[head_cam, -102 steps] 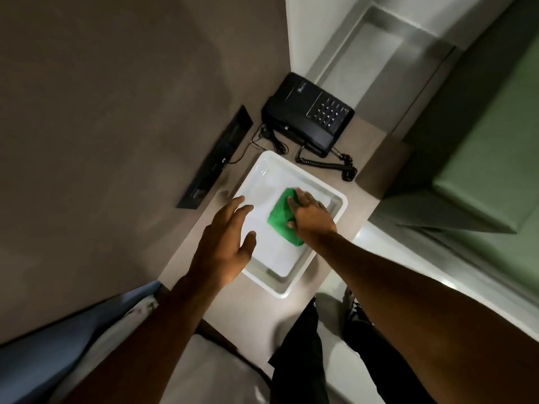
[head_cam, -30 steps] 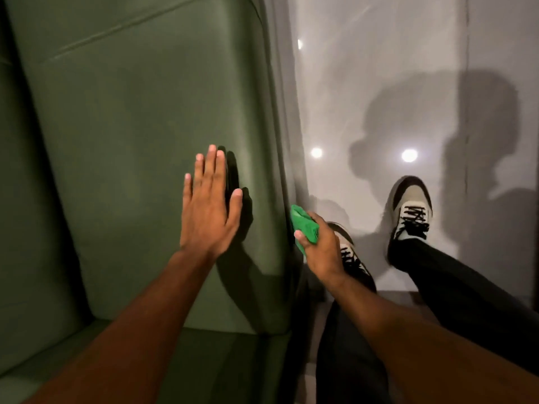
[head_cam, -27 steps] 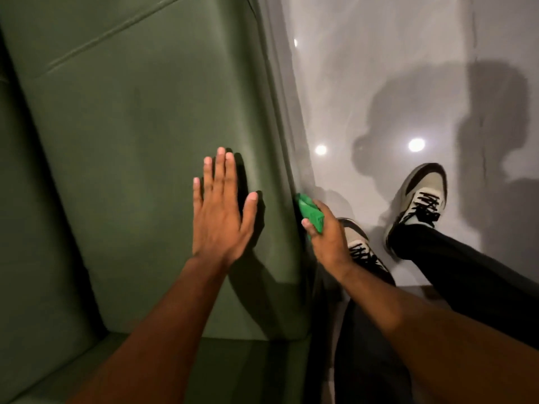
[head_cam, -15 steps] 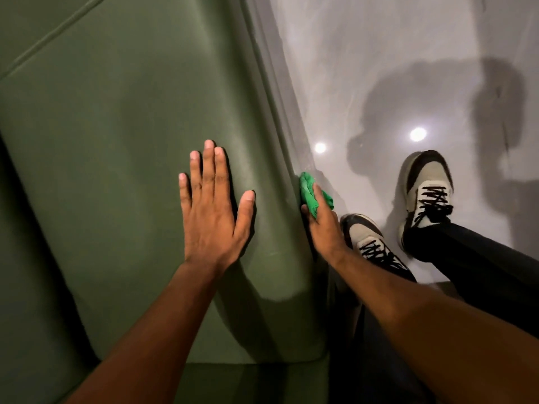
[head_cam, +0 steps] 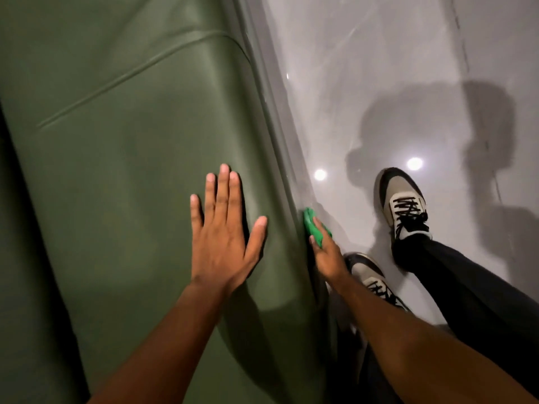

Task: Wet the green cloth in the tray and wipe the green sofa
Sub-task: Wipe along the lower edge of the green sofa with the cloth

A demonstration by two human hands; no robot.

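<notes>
Glossy grey floor (head_cam: 364,83) borders the green sofa (head_cam: 131,170). My left hand (head_cam: 223,237) stays flat, empty; my right hand (head_cam: 328,258), gripping the green cloth (head_cam: 310,225), has advanced along the sofa's side edge: wiping underway.

A single head-worn wide-angle view looks steeply down from above the person's own arms, close over the green sofa (head_cam: 122,176), which fills the left half. The glossy grey floor (head_cam: 364,68) and the person's shoes (head_cam: 404,199) take the right half, with straight edges bowed by the lens.
</notes>
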